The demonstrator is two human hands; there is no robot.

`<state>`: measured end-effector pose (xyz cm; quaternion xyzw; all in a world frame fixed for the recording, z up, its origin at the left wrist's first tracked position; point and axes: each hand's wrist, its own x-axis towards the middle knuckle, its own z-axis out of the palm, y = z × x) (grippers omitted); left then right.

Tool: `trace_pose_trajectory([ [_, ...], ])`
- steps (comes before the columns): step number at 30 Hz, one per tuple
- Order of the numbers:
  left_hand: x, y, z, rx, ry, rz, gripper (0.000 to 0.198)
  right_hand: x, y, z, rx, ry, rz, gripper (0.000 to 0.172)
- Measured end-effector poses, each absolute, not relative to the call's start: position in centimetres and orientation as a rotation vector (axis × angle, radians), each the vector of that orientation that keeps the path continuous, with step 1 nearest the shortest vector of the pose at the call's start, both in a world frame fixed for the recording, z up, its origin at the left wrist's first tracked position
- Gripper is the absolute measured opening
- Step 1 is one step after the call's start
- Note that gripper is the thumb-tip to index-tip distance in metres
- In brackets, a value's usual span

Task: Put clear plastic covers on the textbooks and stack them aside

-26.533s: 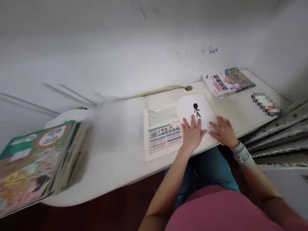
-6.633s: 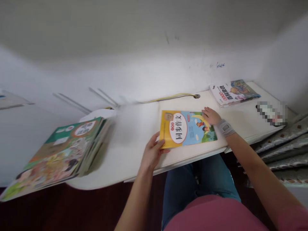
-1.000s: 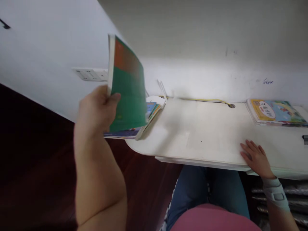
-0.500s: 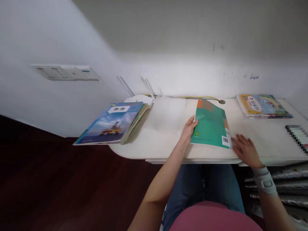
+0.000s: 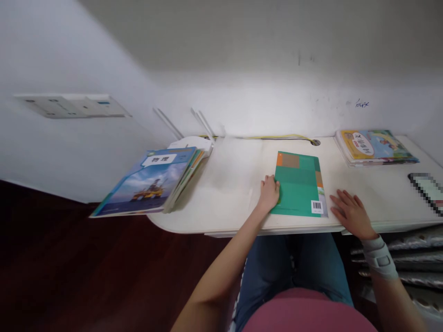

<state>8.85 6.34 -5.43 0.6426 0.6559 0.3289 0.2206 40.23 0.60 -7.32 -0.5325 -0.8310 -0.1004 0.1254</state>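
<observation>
A green book (image 5: pixel 297 186) with orange and brown blocks and a barcode lies back cover up on the white desk (image 5: pixel 235 203). My left hand (image 5: pixel 269 193) is closed at the book's left edge, its thumb over the cover; the parts of the fingers under or against the edge are hard to see. To the right of the book, my right hand (image 5: pixel 352 213) lies on the desk with its fingers spread, holding nothing and apart from the book. A grey wrist support (image 5: pixel 380 258) wraps the right wrist.
At the left, a stack topped by a blue textbook (image 5: pixel 147 184) overhangs the desk's end, in front of a white router (image 5: pixel 192 143). A pile of colourful books (image 5: pixel 377 146) sits back right, with a blurred-out phone-like object (image 5: pixel 429 193) nearer. Cables run to a desk hole (image 5: pixel 315 142).
The green book, which was tilted up in my left hand, now lies flat on the desk. My left hand has lowered with it. The right hand stays flat on the desk.
</observation>
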Motion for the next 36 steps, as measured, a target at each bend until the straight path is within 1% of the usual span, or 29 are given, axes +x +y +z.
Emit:
trace_pose_trajectory([
  [8,7.2,6.0,-4.7,1.927,2.019,0.541,0.047,39.8,0.5,-6.7,-1.584,-2.436,-0.269,0.041],
  [11,6.5,5.6,-4.0,2.018,2.129,0.356,0.049,39.9,0.5,-6.9,-1.579,-2.425,-0.258,0.041],
  [17,6.0,5.7,-3.3,2.134,2.224,0.174,0.05,40.0,0.6,-7.1,-1.561,-2.422,-0.27,0.042],
  [27,4.4,6.1,-3.3,2.034,2.349,0.246,0.049,39.9,0.3,-7.0,-1.563,-2.412,-0.279,0.041],
  [32,3.9,5.9,-4.0,1.972,2.387,0.254,0.055,37.1,0.7,-5.0,-1.602,-2.438,-0.3,0.037],
  [34,3.9,5.9,-4.4,1.967,2.404,0.27,0.055,34.5,1.3,-3.8,-1.498,-2.507,-0.225,0.037],
  [36,3.9,5.8,-4.6,1.971,2.41,0.266,0.055,32.0,2.2,-3.2,-1.351,-2.609,-0.093,0.044],
])
